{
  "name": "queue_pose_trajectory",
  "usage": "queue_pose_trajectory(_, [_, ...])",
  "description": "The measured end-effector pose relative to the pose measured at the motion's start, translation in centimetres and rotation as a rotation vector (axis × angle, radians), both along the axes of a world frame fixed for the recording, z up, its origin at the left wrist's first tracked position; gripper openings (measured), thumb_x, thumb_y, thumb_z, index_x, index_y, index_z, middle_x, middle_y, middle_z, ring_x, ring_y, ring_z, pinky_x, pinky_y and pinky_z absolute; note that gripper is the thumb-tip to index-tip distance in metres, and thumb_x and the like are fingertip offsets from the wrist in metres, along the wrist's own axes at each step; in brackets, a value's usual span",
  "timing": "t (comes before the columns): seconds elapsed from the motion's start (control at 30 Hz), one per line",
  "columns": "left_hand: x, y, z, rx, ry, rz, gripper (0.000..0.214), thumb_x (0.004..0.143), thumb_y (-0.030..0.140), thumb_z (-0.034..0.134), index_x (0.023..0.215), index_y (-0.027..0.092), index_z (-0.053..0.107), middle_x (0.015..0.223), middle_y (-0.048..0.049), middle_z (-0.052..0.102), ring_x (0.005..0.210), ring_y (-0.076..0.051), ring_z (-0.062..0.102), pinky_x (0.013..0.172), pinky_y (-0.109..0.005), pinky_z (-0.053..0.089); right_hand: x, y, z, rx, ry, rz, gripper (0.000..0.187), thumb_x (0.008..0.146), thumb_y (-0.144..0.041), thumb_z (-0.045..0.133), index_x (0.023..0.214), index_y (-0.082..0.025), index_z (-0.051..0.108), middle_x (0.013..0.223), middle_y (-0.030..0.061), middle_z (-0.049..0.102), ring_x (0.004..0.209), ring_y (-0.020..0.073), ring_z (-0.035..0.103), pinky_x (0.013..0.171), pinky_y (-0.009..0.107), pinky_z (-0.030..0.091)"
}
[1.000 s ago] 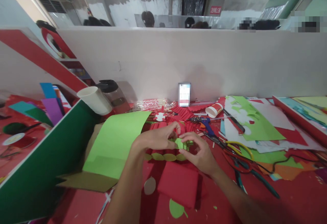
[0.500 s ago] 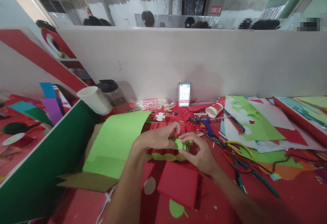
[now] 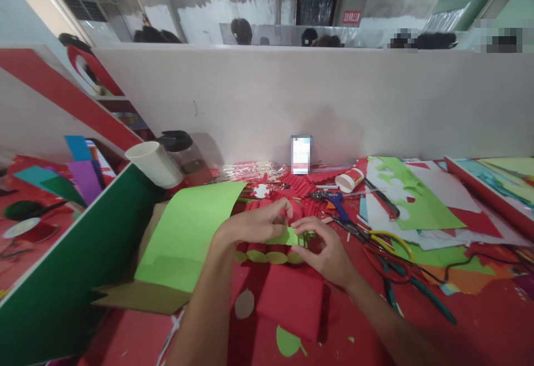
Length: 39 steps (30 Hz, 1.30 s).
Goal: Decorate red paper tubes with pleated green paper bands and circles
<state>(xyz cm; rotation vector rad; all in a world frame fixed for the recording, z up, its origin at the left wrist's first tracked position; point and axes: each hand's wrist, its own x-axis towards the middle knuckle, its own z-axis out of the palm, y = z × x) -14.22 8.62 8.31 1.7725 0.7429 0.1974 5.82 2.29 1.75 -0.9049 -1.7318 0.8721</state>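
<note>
Holding a light green paper strip (image 3: 281, 237) near the middle of the frame, the right hand (image 3: 321, 249) has a narrow grip, thumb and index finger set at its lower and upper edges. The left hand (image 3: 261, 226) covers the strip's left end; its grip looks narrow too, but I cannot tell whether the fingers pinch the paper. The strip's long axis runs roughly level, left to right, the right end pointing at the right palm. The left wrist is sharply bent, forearm rising from the bottom edge; the right forearm slants in from the lower right.

Beneath the hands lies a row of red rolls (image 3: 252, 249), their flat yellow-green discs facing the lower edge. Below them, on the red worktop (image 3: 354, 327), are a smooth red block (image 3: 290, 302), a pale oval cutout (image 3: 244, 303) and a green leaf cutout (image 3: 287, 341).

At left, a green sheet (image 3: 192, 232) curves over a cardboard flap (image 3: 142, 296). At right sit a blue glue gun (image 3: 340, 209) and yellow-handled scissors (image 3: 394, 238); a lit phone (image 3: 301, 154) stands upright at upper centre.
</note>
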Motion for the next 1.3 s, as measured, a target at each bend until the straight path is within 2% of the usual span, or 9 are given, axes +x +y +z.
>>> queue_pose_trajectory(0.27, [0.0, 0.0, -0.2, -0.039, -0.014, 0.008, 0.021, 0.081, 0.018, 0.050, 0.096, 0.023, 0.036, 0.071, 0.0060, 0.042, 0.058, -0.010, 0.034, 0.050, -0.023, 0.027, 0.0, 0.0, 0.1, -0.004, -0.002, -0.003, 0.028, 0.075, -0.009, 0.071, 0.097, -0.024, 0.064, 0.109, 0.0044, 0.067, 0.105, 0.0206, 0.061, 0.094, 0.033, 0.045])
queue_pose_trajectory(0.7, [0.2, 0.0, -0.3, 0.024, 0.066, 0.070, 0.020, 0.080, 0.021, 0.052, 0.093, 0.023, 0.038, 0.065, 0.0072, 0.042, 0.056, -0.010, 0.034, 0.048, -0.022, 0.028, 0.0, 0.1, 0.1, -0.012, -0.009, 0.012, 0.030, 0.075, -0.008, 0.070, 0.099, -0.025, 0.062, 0.109, 0.0039, 0.066, 0.104, 0.0201, 0.061, 0.094, 0.033, 0.045])
queue_pose_trajectory(0.83, [-0.6, -0.2, 0.1, 0.016, 0.105, 0.068, 0.019, 0.084, 0.030, 0.053, 0.098, 0.023, 0.041, 0.066, 0.0062, 0.044, 0.056, -0.011, 0.036, 0.051, -0.024, 0.031, 0.1, 0.0, 0.1, -0.015, -0.002, -0.004, 0.030, 0.075, -0.007, 0.069, 0.099, -0.025, 0.062, 0.109, 0.0035, 0.067, 0.105, 0.0201, 0.061, 0.095, 0.033, 0.045])
queue_pose_trajectory(1.0, [-1.2, -0.3, 0.8, 0.017, 0.080, 0.077, 0.020, 0.084, 0.035, 0.056, 0.095, 0.022, 0.045, 0.071, 0.0043, 0.047, 0.062, -0.013, 0.042, 0.056, -0.024, 0.035, 0.1, -0.1, 0.2, -0.036, -0.011, -0.014, 0.027, 0.077, -0.011, 0.069, 0.100, -0.024, 0.063, 0.109, 0.0040, 0.067, 0.106, 0.0207, 0.061, 0.095, 0.033, 0.045])
queue_pose_trajectory(1.13, [-0.9, -0.2, 0.7, 0.031, 0.073, 0.060, 0.021, 0.084, 0.036, 0.058, 0.090, 0.021, 0.046, 0.073, 0.0037, 0.048, 0.064, -0.012, 0.042, 0.059, -0.024, 0.037, 0.0, -0.1, 0.2, -0.053, -0.002, -0.022, 0.026, 0.077, -0.012, 0.068, 0.100, -0.024, 0.063, 0.110, 0.0044, 0.068, 0.105, 0.0218, 0.062, 0.094, 0.035, 0.046])
queue_pose_trajectory(1.3, [-0.8, 0.0, 0.5, 0.037, 0.070, 0.055, 0.024, 0.082, 0.037, 0.062, 0.093, 0.019, 0.051, 0.079, 0.0018, 0.053, 0.071, -0.014, 0.049, 0.064, -0.025, 0.041, 0.0, 0.0, -0.1, -0.056, 0.023, -0.010, 0.027, 0.077, -0.013, 0.068, 0.101, -0.025, 0.063, 0.109, 0.0051, 0.067, 0.104, 0.0223, 0.062, 0.092, 0.035, 0.048])
